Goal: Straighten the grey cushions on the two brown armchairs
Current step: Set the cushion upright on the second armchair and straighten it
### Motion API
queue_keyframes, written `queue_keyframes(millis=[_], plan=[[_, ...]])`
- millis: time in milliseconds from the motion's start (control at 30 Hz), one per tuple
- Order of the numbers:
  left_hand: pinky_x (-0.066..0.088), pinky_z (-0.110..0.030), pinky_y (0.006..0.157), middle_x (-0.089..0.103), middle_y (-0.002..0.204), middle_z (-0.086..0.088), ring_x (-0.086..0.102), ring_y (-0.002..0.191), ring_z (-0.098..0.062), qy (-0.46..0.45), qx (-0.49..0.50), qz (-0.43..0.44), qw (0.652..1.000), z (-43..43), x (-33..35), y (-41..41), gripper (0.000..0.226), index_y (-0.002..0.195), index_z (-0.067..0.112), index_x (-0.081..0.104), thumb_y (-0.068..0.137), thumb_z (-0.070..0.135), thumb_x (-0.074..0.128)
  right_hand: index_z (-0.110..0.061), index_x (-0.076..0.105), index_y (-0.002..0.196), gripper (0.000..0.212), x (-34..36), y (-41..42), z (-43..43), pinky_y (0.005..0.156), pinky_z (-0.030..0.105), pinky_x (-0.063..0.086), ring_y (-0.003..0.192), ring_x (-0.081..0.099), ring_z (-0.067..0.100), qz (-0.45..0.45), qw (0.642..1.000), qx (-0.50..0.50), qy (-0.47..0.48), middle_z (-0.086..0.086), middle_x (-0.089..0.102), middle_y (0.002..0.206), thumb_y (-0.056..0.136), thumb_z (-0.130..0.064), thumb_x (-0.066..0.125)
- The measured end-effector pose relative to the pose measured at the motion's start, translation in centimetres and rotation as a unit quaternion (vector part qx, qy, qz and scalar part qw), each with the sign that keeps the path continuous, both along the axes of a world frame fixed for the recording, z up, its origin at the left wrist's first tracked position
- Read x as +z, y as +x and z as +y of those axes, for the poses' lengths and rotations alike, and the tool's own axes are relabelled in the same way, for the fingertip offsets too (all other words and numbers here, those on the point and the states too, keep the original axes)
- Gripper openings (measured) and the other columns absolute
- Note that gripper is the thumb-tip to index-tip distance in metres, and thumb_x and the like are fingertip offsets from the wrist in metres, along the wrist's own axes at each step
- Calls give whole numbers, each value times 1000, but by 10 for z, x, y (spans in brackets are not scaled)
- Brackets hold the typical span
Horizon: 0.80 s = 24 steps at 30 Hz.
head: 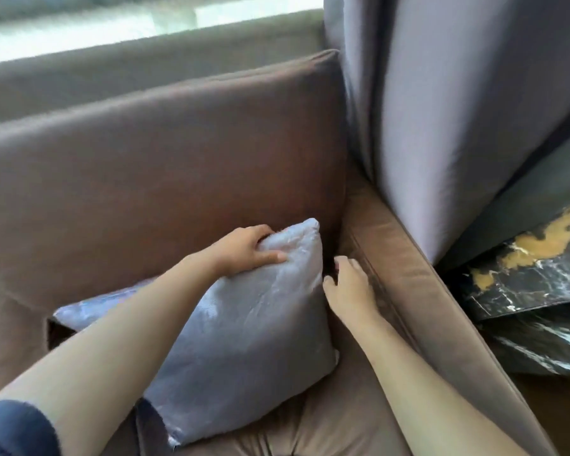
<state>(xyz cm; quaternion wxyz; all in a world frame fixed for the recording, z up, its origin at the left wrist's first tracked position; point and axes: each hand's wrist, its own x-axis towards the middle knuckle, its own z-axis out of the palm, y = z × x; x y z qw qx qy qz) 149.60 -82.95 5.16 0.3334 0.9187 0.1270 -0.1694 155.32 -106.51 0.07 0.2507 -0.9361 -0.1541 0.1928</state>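
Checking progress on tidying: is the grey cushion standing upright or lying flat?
Propped up but tilted: the grey cushion leans on the armchair backrest, top corner gripped by the left hand.

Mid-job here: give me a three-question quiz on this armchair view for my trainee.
1. True or false: the left hand holds the grey cushion by its top edge.
2. Which lies right of the brown armchair? A) marble-patterned surface B) lamp C) basket
3. Fill in: the right hand is open, between the cushion and the chair's ____.

Key: 1 true; 2 A; 3 armrest.
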Motion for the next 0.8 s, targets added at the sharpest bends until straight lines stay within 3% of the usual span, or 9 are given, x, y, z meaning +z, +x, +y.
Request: queue_keyframes(millis=[100,200,300,400,467,633,733,800], plan=[[51,-33,79,69,103,8,67,96,-16,42,4,-2,999,17,6,-50,71,125,28,55,75,78,59,-8,48,139,54,45,-5,39,105,44,42,123,50,31,-147,987,42,42,11,46,139,88,-20,62],[50,-37,93,64,128,5,61,115,-19,97,-8,2,995,39,6,-102,86,135,26,50,71,84,54,-11,49,138,54,76,-22,88,107,42,39,125,48,27,-212,956,194,63,6,48,138,88,-26,64],[48,-37,99,56,140,6,58,124,-19,145,17,2,989,55,4,-141,99,145,23,42,69,86,52,-16,48,137,60,87,-43,139,103,44,41,124,48,25,-107,917,384,8,3,50,135,87,-45,65],[49,-34,90,58,132,10,60,116,-17,173,38,16,984,67,3,-162,95,141,27,45,68,88,50,-20,49,134,68,84,-57,174,98,50,42,121,52,25,-38,872,475,-111,1,55,129,81,-59,66],[48,-34,82,60,119,11,61,107,-16,185,60,41,980,78,4,-174,87,127,28,52,66,90,49,-23,49,133,70,75,-57,180,97,50,41,119,54,23,-30,861,486,-147,-1,57,127,78,-63,65],[50,-39,81,61,104,8,61,101,-20,182,92,82,975,104,3,-207,69,102,26,56,68,86,53,-28,56,115,65,65,-20,148,93,42,39,106,58,19,-85,867,456,-184,-8,63,111,73,-77,54],[51,-38,76,62,90,8,61,91,-20,207,94,67,971,118,5,-225,58,89,24,55,74,80,57,-33,53,97,51,68,10,119,89,43,37,104,56,19,-111,880,412,-209,-12,61,100,73,-78,53],[51,-38,73,61,79,8,61,83,-20,199,113,54,972,124,5,-234,54,80,22,51,75,74,62,-35,47,90,42,70,24,103,95,47,36,104,55,18,-124,885,387,-228,-14,58,94,76,-74,54]])
